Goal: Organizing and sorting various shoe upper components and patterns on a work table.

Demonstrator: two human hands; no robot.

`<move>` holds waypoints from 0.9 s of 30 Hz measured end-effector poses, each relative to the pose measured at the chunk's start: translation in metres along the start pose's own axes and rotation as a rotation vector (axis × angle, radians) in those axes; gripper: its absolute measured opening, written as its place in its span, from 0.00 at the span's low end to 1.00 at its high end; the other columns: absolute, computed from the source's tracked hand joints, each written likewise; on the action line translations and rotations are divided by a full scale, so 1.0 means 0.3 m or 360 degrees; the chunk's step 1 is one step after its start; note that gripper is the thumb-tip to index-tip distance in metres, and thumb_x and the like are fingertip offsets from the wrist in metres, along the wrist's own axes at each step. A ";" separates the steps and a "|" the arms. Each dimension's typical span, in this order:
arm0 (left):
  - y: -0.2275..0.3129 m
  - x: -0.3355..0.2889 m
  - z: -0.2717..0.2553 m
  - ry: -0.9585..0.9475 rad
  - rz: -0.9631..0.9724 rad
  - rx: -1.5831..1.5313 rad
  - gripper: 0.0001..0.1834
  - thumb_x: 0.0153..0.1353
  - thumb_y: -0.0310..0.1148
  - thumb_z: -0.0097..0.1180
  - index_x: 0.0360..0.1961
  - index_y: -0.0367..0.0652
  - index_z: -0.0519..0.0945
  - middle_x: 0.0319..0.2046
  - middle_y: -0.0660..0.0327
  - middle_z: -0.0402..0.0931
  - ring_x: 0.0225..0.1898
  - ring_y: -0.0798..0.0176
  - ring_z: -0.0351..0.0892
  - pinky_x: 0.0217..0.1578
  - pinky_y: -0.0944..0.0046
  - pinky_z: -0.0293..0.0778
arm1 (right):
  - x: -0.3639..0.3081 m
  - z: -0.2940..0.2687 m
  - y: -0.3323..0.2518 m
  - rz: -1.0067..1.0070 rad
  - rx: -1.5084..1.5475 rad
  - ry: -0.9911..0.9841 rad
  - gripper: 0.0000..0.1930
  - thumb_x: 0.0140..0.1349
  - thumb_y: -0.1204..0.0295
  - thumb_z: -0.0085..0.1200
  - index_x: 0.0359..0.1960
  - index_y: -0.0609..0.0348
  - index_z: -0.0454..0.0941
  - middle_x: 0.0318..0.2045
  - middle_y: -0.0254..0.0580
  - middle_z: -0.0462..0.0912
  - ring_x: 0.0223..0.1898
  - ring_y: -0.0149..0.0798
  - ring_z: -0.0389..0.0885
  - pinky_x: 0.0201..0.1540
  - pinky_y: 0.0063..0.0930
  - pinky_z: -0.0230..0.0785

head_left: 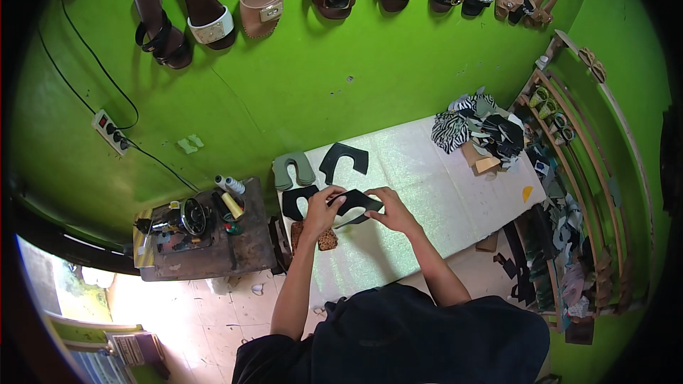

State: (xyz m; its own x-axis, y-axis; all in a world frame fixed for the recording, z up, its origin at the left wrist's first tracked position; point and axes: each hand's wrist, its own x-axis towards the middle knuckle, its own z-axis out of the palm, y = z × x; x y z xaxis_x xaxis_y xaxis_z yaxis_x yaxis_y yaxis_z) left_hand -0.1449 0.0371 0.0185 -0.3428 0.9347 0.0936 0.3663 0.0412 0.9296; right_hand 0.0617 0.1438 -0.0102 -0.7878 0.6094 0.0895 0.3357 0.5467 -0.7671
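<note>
Between my two hands a black curved shoe upper piece (350,201) is held up over the white table (413,171). My left hand (324,206) pinches its left end, and my right hand (388,210) grips its right end. Just beyond them on the table lies another black curved piece (345,160), arched like a horseshoe. Grey-green U-shaped pieces (293,171) are stacked at the table's far left corner. Below that stack rests a black piece (295,204), partly covered by my left hand. Leopard-print pieces (326,240) sit near my left wrist, partly hidden by the forearm.
A sewing machine (188,219) with thread spools (231,205) stands on a dark table at left. Fabric scraps (484,131) are heaped at the table's far right. Sandals (263,3) hang on the green wall. A wooden rack (569,171) curves along the right.
</note>
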 end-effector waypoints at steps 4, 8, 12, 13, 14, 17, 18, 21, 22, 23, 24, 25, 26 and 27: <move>0.048 0.019 0.059 0.0197 0.0167 0.0022 0.09 0.59 0.24 0.60 0.42 0.36 0.82 0.35 0.54 0.83 0.35 0.57 0.82 0.40 0.61 0.74 | -0.002 0.020 0.010 0.0505 0.0037 0.0551 0.28 0.59 0.68 0.63 0.60 0.57 0.68 0.49 0.53 0.73 0.50 0.55 0.73 0.57 0.40 0.67; 0.085 -0.031 0.117 0.0419 0.0663 0.0643 0.12 0.52 0.23 0.64 0.39 0.47 0.85 0.37 0.64 0.80 0.42 0.58 0.78 0.43 0.59 0.68 | 0.022 -0.012 0.046 0.1095 0.1738 0.0391 0.21 0.63 0.73 0.57 0.58 0.56 0.70 0.46 0.46 0.74 0.46 0.43 0.77 0.49 0.31 0.75; 0.087 -0.090 0.191 0.0326 0.0975 0.0848 0.15 0.47 0.25 0.67 0.38 0.50 0.86 0.37 0.68 0.80 0.43 0.60 0.76 0.45 0.59 0.67 | 0.020 0.030 0.117 0.0304 0.0245 0.0759 0.15 0.56 0.82 0.56 0.44 0.53 0.80 0.44 0.47 0.76 0.44 0.45 0.80 0.48 0.30 0.75; 0.095 -0.102 0.206 0.0286 0.1019 0.0838 0.14 0.46 0.24 0.67 0.36 0.49 0.86 0.36 0.67 0.80 0.42 0.60 0.76 0.44 0.59 0.68 | 0.033 0.039 0.135 0.0345 0.0469 0.0826 0.16 0.51 0.86 0.57 0.39 0.51 0.82 0.44 0.45 0.76 0.45 0.45 0.78 0.49 0.32 0.73; 0.100 -0.110 0.219 0.0246 0.1064 0.0828 0.14 0.45 0.23 0.68 0.35 0.49 0.86 0.35 0.67 0.80 0.41 0.59 0.76 0.44 0.58 0.68 | 0.034 0.042 0.154 0.0346 0.0471 0.0827 0.16 0.51 0.86 0.57 0.39 0.51 0.82 0.44 0.45 0.76 0.45 0.45 0.78 0.49 0.32 0.73; 0.072 -0.114 0.235 0.0315 0.0934 0.0781 0.14 0.46 0.23 0.67 0.36 0.49 0.86 0.36 0.66 0.80 0.42 0.59 0.77 0.44 0.58 0.67 | 0.030 0.023 0.133 0.0330 0.0055 0.0900 0.14 0.51 0.85 0.58 0.37 0.51 0.84 0.41 0.42 0.77 0.49 0.48 0.72 0.54 0.37 0.65; 0.063 -0.112 0.234 0.0359 0.0858 0.0749 0.14 0.47 0.23 0.67 0.37 0.48 0.85 0.36 0.65 0.80 0.42 0.59 0.77 0.44 0.58 0.67 | 0.034 0.010 0.122 0.0326 0.0060 0.0888 0.14 0.51 0.85 0.58 0.37 0.51 0.84 0.41 0.42 0.77 0.49 0.48 0.72 0.54 0.37 0.65; 0.019 -0.091 0.228 0.0564 0.0634 0.0647 0.15 0.51 0.23 0.66 0.42 0.45 0.83 0.38 0.61 0.78 0.42 0.57 0.76 0.46 0.57 0.67 | 0.036 -0.037 0.142 0.0447 0.0513 0.0597 0.09 0.57 0.79 0.62 0.39 0.56 0.83 0.33 0.41 0.79 0.35 0.40 0.79 0.39 0.33 0.73; 0.021 -0.077 0.228 0.0563 0.0627 0.0651 0.15 0.51 0.23 0.66 0.42 0.45 0.83 0.38 0.61 0.78 0.42 0.57 0.76 0.46 0.57 0.67 | 0.038 -0.048 0.149 0.0450 0.0518 0.0591 0.09 0.57 0.79 0.62 0.39 0.56 0.83 0.33 0.41 0.79 0.35 0.40 0.79 0.39 0.33 0.73; 0.023 -0.055 0.229 0.0783 0.0420 0.0475 0.15 0.53 0.25 0.65 0.43 0.43 0.81 0.40 0.58 0.78 0.44 0.55 0.75 0.48 0.56 0.67 | 0.039 -0.058 0.156 0.0400 0.0532 0.0521 0.08 0.58 0.77 0.62 0.40 0.59 0.83 0.29 0.41 0.79 0.31 0.38 0.79 0.35 0.31 0.72; 0.024 -0.037 0.229 0.0999 0.0209 0.0297 0.15 0.55 0.26 0.65 0.44 0.40 0.79 0.42 0.56 0.77 0.46 0.52 0.73 0.50 0.55 0.66 | 0.042 -0.065 0.161 0.0348 0.0546 0.0450 0.08 0.60 0.74 0.62 0.40 0.62 0.82 0.26 0.41 0.79 0.26 0.36 0.78 0.32 0.28 0.72; 0.041 -0.029 0.217 0.1055 0.0082 0.0325 0.22 0.57 0.31 0.65 0.51 0.38 0.74 0.46 0.52 0.74 0.47 0.51 0.71 0.52 0.53 0.66 | 0.049 -0.076 0.156 0.0425 0.0578 0.0403 0.09 0.61 0.71 0.62 0.40 0.64 0.82 0.22 0.36 0.79 0.25 0.33 0.77 0.32 0.25 0.71; 0.017 -0.027 0.221 0.1061 0.0079 0.0331 0.22 0.57 0.31 0.65 0.51 0.38 0.74 0.46 0.52 0.74 0.47 0.51 0.71 0.52 0.53 0.66 | 0.055 -0.074 0.169 0.0421 0.0584 0.0396 0.09 0.61 0.71 0.62 0.40 0.64 0.82 0.22 0.36 0.79 0.25 0.33 0.77 0.32 0.25 0.71; -0.038 -0.032 0.235 0.1128 -0.0106 0.0264 0.24 0.59 0.33 0.65 0.54 0.39 0.72 0.47 0.53 0.72 0.48 0.54 0.70 0.52 0.55 0.66 | 0.061 -0.069 0.184 0.0488 0.0757 0.0344 0.08 0.62 0.71 0.62 0.39 0.63 0.82 0.22 0.34 0.78 0.25 0.31 0.77 0.32 0.24 0.70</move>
State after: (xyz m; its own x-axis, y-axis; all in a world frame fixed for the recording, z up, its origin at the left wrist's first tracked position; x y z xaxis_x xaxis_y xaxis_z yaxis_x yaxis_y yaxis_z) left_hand -0.0848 0.0524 -0.0183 -0.8258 0.4779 0.2995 0.4323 0.1955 0.8803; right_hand 0.0764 0.1970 -0.0378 -0.5521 0.8287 -0.0921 0.2239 0.0410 -0.9738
